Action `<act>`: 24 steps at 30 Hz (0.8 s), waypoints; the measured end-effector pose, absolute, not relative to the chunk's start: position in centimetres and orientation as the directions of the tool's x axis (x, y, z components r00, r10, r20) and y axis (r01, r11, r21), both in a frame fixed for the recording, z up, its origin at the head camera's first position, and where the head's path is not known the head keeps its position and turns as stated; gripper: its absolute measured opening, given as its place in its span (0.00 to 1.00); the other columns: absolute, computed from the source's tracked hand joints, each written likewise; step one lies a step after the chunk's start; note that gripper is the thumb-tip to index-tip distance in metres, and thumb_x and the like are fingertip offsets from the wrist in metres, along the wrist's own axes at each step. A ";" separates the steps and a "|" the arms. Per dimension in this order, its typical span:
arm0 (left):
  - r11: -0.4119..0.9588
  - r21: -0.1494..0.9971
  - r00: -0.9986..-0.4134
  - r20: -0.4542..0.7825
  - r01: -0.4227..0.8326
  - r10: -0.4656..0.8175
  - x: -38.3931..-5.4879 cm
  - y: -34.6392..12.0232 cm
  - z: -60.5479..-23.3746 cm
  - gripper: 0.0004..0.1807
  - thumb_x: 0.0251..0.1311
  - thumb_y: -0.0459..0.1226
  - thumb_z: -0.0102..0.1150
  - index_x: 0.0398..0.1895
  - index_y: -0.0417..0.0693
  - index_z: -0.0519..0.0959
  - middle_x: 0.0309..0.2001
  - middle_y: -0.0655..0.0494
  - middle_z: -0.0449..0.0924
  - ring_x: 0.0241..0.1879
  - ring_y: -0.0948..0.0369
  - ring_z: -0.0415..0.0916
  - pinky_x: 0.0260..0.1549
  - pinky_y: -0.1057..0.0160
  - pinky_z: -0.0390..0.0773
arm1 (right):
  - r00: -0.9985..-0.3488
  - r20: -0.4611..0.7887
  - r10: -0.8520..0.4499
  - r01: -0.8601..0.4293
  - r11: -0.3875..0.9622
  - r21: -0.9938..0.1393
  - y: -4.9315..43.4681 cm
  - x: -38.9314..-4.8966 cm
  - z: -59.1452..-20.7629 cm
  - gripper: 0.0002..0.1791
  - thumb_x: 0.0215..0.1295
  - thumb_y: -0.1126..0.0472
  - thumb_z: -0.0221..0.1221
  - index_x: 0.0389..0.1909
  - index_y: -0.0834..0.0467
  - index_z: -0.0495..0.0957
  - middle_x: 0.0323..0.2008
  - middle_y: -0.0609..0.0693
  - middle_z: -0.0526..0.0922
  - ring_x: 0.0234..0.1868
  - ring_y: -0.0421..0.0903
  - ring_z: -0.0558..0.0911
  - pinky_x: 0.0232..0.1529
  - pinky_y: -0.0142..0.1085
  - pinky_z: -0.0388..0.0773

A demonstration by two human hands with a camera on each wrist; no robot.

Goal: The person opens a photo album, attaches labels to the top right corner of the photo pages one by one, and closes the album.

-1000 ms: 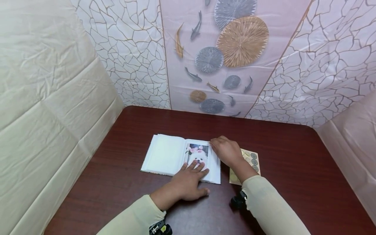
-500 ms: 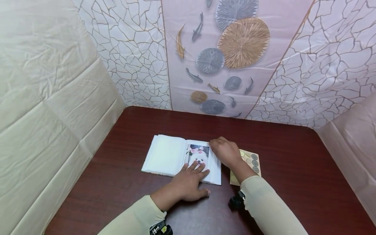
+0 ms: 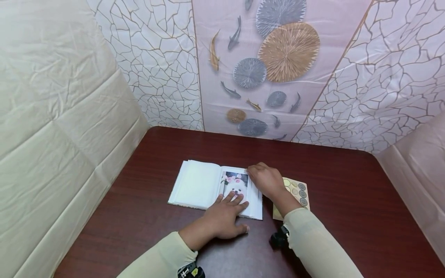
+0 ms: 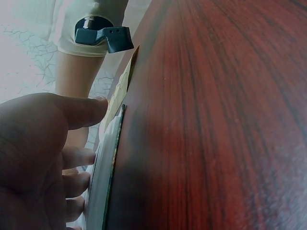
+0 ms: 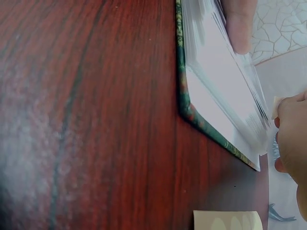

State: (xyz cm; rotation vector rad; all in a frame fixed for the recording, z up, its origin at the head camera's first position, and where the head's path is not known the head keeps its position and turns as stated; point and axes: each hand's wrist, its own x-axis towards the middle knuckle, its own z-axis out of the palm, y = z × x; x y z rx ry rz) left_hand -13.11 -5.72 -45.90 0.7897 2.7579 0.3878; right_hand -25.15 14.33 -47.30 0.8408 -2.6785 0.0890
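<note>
A photo album (image 3: pixel 198 183) lies open, its left page blank. On the right page is a photo (image 3: pixel 233 180) of a fluffy white dog with pink flowers. My left hand (image 3: pixel 224 218) rests flat with fingers spread over the photo's lower part and the page edge; the left wrist view shows its thumb out beyond the album. At the photo's upper right corner is my right hand (image 3: pixel 267 179), fingers curled. In the right wrist view that hand (image 5: pixel 293 134) pinches a small pale sticker (image 5: pixel 276 106) above the album's far corner.
A yellowish sheet (image 3: pixel 301 195) of round gold and silver stickers lies right of the album, partly under my right forearm. The dark red wooden table (image 3: pixel 347 200) ends at a patterned cloth backdrop (image 3: pixel 167 77). A pale cloth (image 3: pixel 69 127) hangs along the left side.
The view has shifted very slightly. Both hands stay at the same places on the album, and the photo and sticker sheet lie as before.
</note>
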 end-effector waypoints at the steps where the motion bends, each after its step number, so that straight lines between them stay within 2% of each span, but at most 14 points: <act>1: 0.818 0.319 -0.823 -0.162 0.478 0.544 -13.1 -5.7 -45.9 0.41 0.67 0.62 0.57 0.79 0.58 0.64 0.80 0.55 0.55 0.80 0.52 0.44 0.75 0.44 0.49 | -0.771 0.329 -0.545 -0.566 0.824 0.039 14.3 -25.2 -47.3 0.13 0.77 0.55 0.58 0.54 0.53 0.86 0.50 0.45 0.87 0.54 0.44 0.82 0.42 0.42 0.83; 17: 0.819 0.333 -0.821 -0.180 0.468 0.542 -13.2 -5.7 -45.7 0.41 0.67 0.61 0.57 0.79 0.58 0.63 0.80 0.55 0.54 0.80 0.52 0.43 0.75 0.44 0.48 | -0.782 0.299 -0.547 -0.561 0.826 0.044 14.0 -25.4 -47.4 0.14 0.76 0.55 0.58 0.56 0.53 0.85 0.52 0.46 0.87 0.54 0.44 0.82 0.47 0.42 0.83; 24: 0.818 0.330 -0.821 -0.176 0.471 0.543 -13.2 -5.7 -45.8 0.41 0.67 0.61 0.57 0.79 0.58 0.64 0.80 0.55 0.55 0.80 0.52 0.43 0.75 0.44 0.49 | -0.791 0.288 -0.540 -0.546 0.835 0.067 14.0 -25.5 -47.6 0.14 0.77 0.54 0.57 0.55 0.51 0.85 0.51 0.44 0.87 0.55 0.43 0.81 0.44 0.41 0.83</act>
